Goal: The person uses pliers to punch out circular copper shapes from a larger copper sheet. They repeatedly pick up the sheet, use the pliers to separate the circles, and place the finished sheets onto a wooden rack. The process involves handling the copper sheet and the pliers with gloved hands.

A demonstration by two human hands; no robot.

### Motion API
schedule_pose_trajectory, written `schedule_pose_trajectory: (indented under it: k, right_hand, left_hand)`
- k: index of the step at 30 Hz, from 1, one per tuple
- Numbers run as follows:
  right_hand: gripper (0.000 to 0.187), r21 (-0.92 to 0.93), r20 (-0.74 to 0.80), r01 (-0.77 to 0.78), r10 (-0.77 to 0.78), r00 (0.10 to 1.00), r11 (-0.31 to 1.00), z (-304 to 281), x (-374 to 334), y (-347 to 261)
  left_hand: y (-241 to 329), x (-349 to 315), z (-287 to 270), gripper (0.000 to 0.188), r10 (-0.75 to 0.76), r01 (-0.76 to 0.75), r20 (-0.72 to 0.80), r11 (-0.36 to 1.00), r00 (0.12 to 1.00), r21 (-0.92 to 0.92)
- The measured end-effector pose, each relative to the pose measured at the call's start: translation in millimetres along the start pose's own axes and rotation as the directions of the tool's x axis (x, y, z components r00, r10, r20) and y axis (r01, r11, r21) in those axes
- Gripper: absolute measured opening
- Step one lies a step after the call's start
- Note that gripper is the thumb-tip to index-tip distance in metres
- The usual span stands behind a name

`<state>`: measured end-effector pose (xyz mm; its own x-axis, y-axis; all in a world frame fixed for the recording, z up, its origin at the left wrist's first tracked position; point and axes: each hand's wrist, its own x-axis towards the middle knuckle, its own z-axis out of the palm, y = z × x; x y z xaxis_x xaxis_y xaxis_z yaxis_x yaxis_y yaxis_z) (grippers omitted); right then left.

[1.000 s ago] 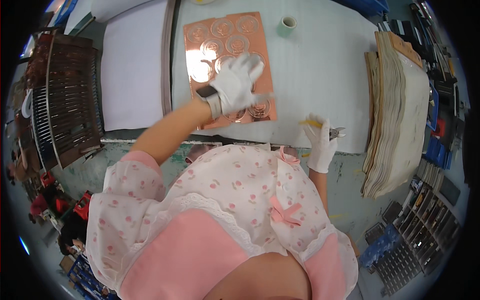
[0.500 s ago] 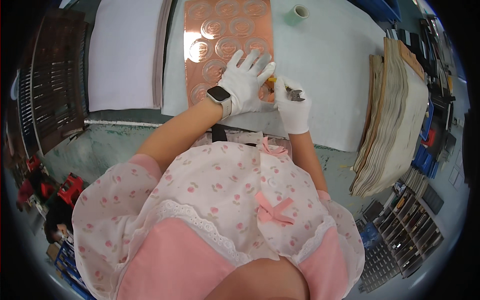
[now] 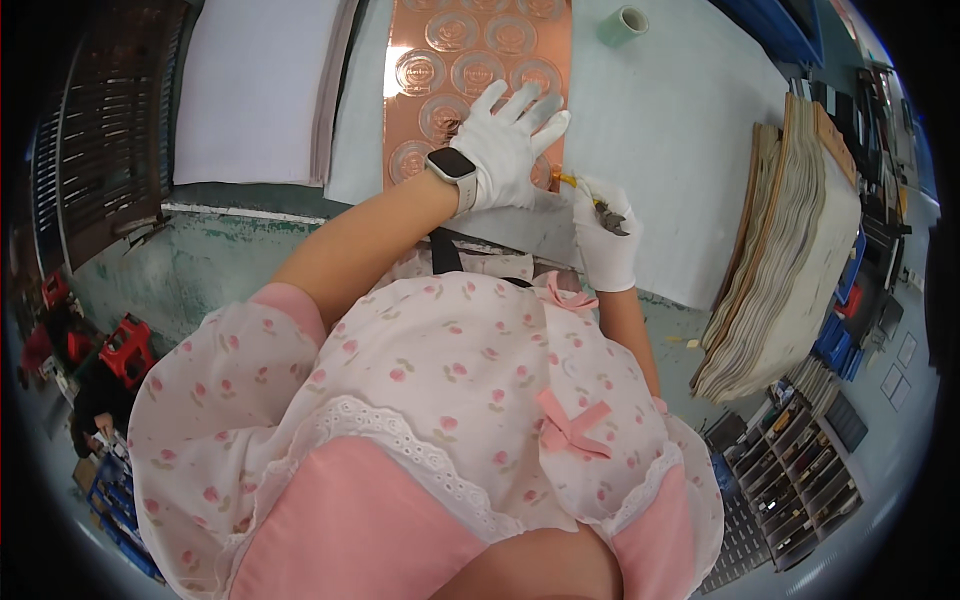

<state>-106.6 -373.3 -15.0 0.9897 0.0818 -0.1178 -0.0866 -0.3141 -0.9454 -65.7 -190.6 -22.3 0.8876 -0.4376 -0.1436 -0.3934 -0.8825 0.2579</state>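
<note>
Because the copper-coloured sheet (image 3: 470,68) likely needs steadying, the left hand (image 3: 503,150) lies spread, empty, atop it. The right hand (image 3: 604,245) curls around pliers (image 3: 610,218).

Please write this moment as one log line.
left hand: spread on coppery sheet | right hand: holding pliers | green tube: untouched

White paper stack (image 3: 255,90) left; pale green cylinder (image 3: 622,30) near top; wavy-edged sheet pile (image 3: 788,245) right; red stool (image 3: 128,346).

Left hand (image 3: 500,155) palm-down, fingers (image 3: 519,103) spread, right hand (image 3: 603,235) curled, forearms (image 3: 365,235) forward
</note>
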Motion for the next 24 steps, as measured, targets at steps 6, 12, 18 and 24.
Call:
schedule_pose_trajectory:
  k: [6, 12, 18, 24]
  right_hand:
    - [0.015, -0.178, 0.096, 0.073, -0.056, 0.994, 0.981, -10.1, -16.6, 6.8]
    - [0.013, 0.075, 0.104, -0.222, 0.214, 0.971, 0.972, -26.0, -24.9, 1.7]
    - [0.014, 0.116, -0.035, -0.036, 0.041, 0.999, 0.993, -11.0, -25.4, 5.9]
    - [0.017, -0.056, 0.107, 0.006, 0.0, 0.994, 0.998, -11.9, -40.3, 16.1]
  left_hand:
    - [3.5, 0.2, -11.1, 0.092, -0.01, 0.004, 0.1, 0.998, 0.995, 0.058]
    - [4.2, -4.7, -4.1, 0.092, 0.03, -0.032, 0.041, 0.997, 0.999, 0.064]
    - [16.9, -47.0, 22.2, 0.08, 0.145, -0.144, -0.093, 0.989, 0.985, 0.018]
    - [21.8, -51.8, 20.8, 0.068, 0.086, -0.113, -0.168, 0.982, 0.982, -0.155]
